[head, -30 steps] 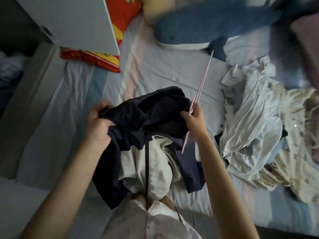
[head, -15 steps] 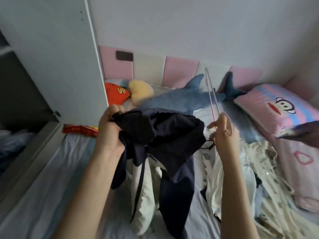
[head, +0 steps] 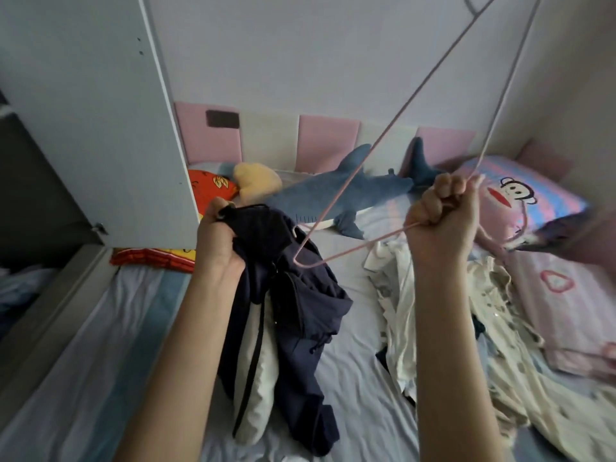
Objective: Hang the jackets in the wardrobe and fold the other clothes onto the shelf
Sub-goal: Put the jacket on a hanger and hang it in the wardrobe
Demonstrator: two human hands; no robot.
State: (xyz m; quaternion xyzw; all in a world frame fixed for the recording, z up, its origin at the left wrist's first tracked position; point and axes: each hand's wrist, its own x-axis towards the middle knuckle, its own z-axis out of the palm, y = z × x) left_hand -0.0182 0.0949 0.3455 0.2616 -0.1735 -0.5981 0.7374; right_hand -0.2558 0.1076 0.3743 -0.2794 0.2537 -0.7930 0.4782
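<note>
The bed (head: 100, 328) carries everything, so I place things by it. At its left edge the wardrobe door (head: 100, 111) stands open, ready, I reckon, to take whatever gets hung. Along the bed's right half lies one heap of pale clothes (head: 466, 311), not yet folded. Over the bed's middle hangs one dark jacket (head: 300, 295) with a pale lining, bunched at its top in the left hand (head: 220, 238), fingers curled tight round the cloth. Just above it, one pink wire hanger (head: 350, 250) is clenched in the fisted right hand (head: 440, 215), a corner aimed at the jacket, likely to thread inside.
</note>
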